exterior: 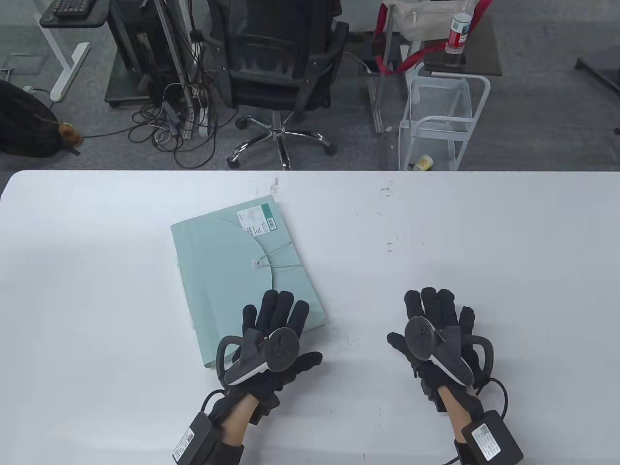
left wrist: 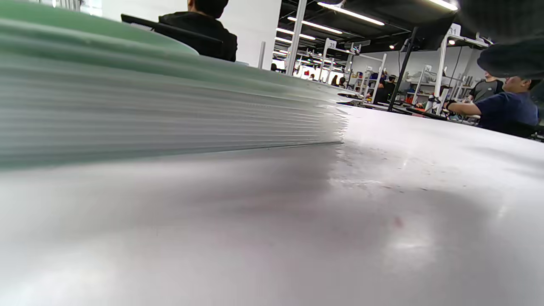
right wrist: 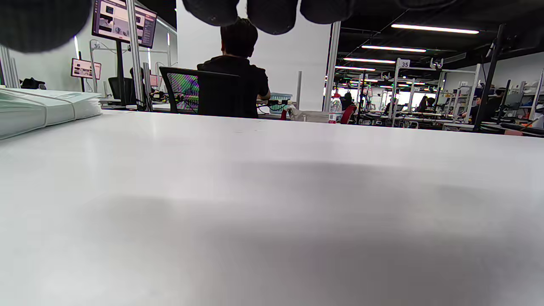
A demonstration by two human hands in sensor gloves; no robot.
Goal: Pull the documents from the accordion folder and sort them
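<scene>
l hand [exterior: 271,339] lies flat, fingers spread, on the near corner of the mint accordion folder [exterior: 242,271], prob to pin it; grips nothing. r hand [exterior: 438,334] flat on the white table [exterior: 508,252] at 3 o'clock of it, unclenched. elastic cord [exterior: 277,257] still looped, so unopened. at 12, an office chair [exterior: 278,72] and wire cart [exterior: 443,121].

Colours on the white bench [exterior: 484,242].
Pale mint-green accordion folder [exterior: 227,261] with a white-and-green label [exterior: 256,220] at its far corner; black gloves on the left hand [exterior: 271,334] and right hand [exterior: 436,329], right of the folder.
</scene>
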